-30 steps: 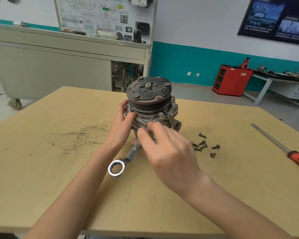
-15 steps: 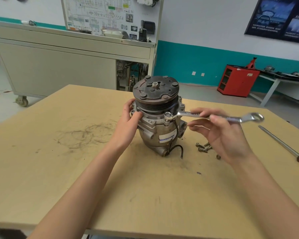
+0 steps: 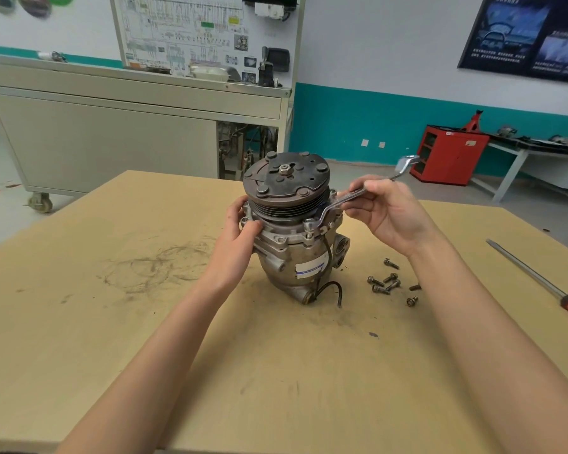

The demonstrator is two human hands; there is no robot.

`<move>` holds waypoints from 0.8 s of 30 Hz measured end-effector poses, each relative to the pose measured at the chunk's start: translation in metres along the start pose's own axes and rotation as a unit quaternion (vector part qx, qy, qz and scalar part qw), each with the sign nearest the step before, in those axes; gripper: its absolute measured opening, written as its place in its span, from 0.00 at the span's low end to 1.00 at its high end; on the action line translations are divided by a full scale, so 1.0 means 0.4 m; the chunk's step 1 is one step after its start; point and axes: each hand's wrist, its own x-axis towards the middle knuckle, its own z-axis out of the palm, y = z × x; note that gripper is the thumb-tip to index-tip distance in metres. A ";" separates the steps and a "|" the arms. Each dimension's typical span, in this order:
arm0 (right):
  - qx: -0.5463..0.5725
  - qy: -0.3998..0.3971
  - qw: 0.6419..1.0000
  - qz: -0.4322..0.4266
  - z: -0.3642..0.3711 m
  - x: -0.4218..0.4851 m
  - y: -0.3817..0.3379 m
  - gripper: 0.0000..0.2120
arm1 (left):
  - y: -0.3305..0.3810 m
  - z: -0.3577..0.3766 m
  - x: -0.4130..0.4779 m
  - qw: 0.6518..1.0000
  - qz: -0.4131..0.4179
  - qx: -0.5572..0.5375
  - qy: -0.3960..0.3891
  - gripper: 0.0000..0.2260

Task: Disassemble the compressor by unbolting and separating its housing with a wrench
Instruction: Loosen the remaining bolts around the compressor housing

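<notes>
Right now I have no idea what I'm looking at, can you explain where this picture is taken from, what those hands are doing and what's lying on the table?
This is one picture from a camera worn on a person's head, looking forward and down, so both bare arms are that person's own. On the wooden table stands a compressor, pulley end up. The left hand grips its housing to steady it. The right hand holds a wrench whose ring end sits over a bolt on the housing's flange. Right of the compressor lie several loose bolts, and further right a screwdriver with a red handle.
</notes>
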 end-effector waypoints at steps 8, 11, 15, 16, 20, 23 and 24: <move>-0.491 0.056 0.715 -0.494 0.140 -0.183 -0.034 0.11 | -0.001 0.002 0.004 1.000 0.002 0.007 0.009 0.20; -0.665 0.033 0.484 -0.568 0.194 -0.204 -0.004 0.13 | -0.002 0.001 0.002 1.000 0.014 0.010 0.017 0.20; -0.685 0.003 0.463 -0.563 0.221 -0.213 0.043 0.12 | -0.001 -0.001 -0.003 1.000 0.021 0.004 0.012 0.20; -0.686 -0.001 0.460 -0.563 0.222 -0.214 0.051 0.11 | -0.001 -0.001 -0.003 1.000 0.021 0.002 0.013 0.20; -0.694 0.005 0.440 -0.570 0.230 -0.213 0.078 0.11 | -0.003 0.001 0.003 1.000 0.016 0.003 0.015 0.18; -0.699 0.030 0.440 -0.563 0.226 -0.207 0.080 0.10 | -0.005 0.000 0.000 1.000 0.017 -0.004 0.009 0.19; -0.703 0.034 0.440 -0.558 0.224 -0.206 0.080 0.10 | -0.006 -0.001 0.000 1.000 0.018 -0.006 0.007 0.19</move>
